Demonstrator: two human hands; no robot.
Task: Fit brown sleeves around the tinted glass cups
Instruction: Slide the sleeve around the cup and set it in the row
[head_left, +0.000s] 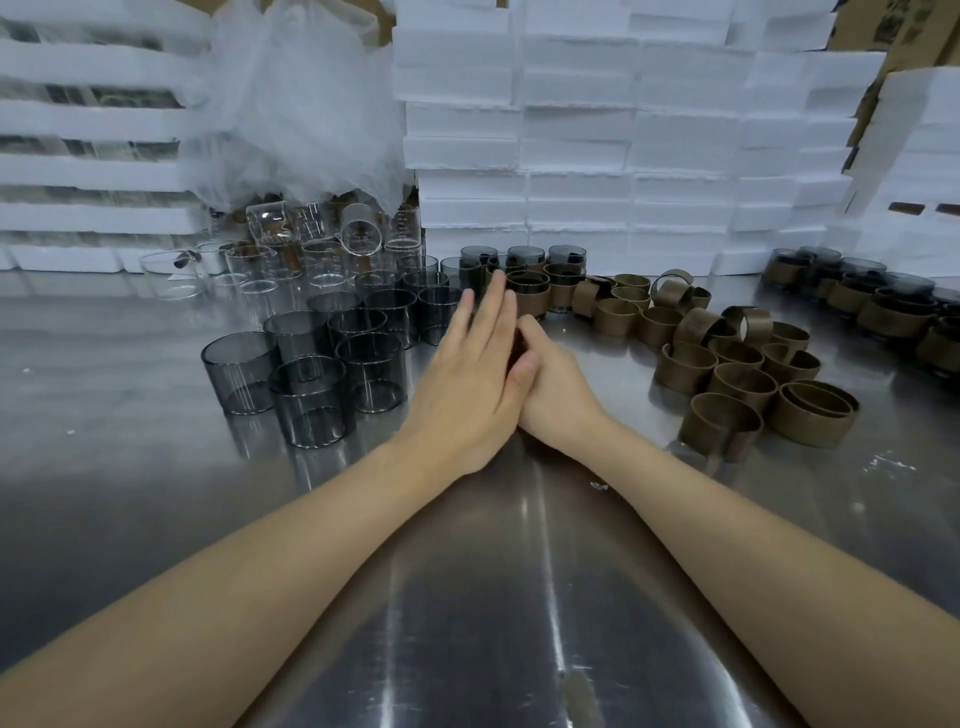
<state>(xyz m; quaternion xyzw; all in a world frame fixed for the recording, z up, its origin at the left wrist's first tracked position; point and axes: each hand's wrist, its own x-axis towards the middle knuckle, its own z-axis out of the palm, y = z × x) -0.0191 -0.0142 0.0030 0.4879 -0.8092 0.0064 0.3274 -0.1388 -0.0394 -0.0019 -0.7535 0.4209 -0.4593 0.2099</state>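
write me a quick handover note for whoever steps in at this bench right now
Hands: left hand lies flat, fingers straight, over the right hand, mid-table. Something dark sits between them; I cannot tell what.
Stock: bare tinted cups stand left of the hands; loose brown sleeves lie to the right. Clear glasses are at the back left.
Done: sleeved cups stand behind the hands, with more at the far right.
Left: sleeve the remaining bare tinted cups.
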